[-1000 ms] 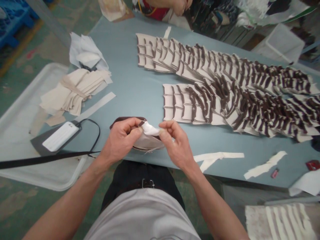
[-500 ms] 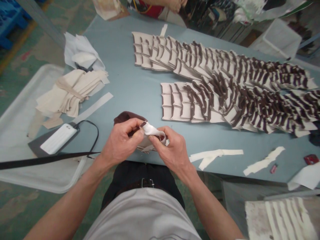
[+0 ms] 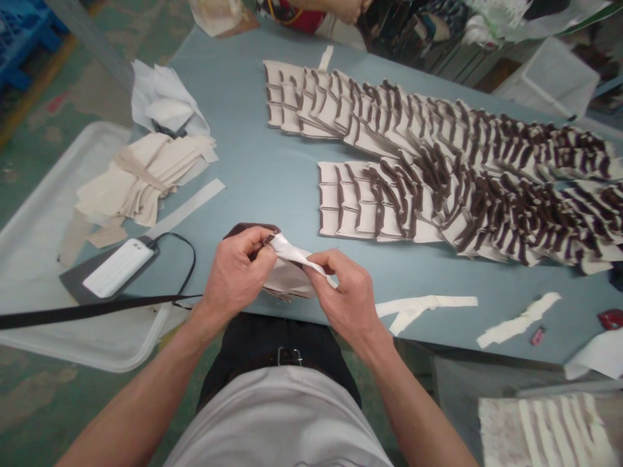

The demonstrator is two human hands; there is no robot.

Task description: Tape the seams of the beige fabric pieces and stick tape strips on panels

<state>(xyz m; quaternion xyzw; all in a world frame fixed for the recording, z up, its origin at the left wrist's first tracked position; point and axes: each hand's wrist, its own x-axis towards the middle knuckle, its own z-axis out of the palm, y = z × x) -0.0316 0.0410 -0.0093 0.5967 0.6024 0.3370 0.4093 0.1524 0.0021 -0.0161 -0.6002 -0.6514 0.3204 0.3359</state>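
Observation:
Near the table's front edge, my left hand [image 3: 243,266] pinches the edge of a dark brown and beige fabric piece [image 3: 287,277], together with one end of a white strip [image 3: 292,250]. My right hand [image 3: 346,292] grips the strip farther along, between thumb and fingers. The strip runs slightly twisted from one hand to the other. Part of the beige piece shows below it, and its dark brown side [image 3: 246,229] shows behind my left fingers. What lies under my fingertips is hidden.
Two long rows of beige and brown folded pieces [image 3: 341,217] cover the table's right. Left are a tied beige strip bundle [image 3: 131,175], a white power bank [image 3: 118,267] with a cable, and a white tray [image 3: 29,207]. Pale strips [image 3: 428,303] lie right. Another person's hand [image 3: 348,10] shows at the top.
My right hand has moved slightly right and down, drawing the strip from a loop into a straighter length. My left hand keeps its pinch. The whole view has shifted a little.

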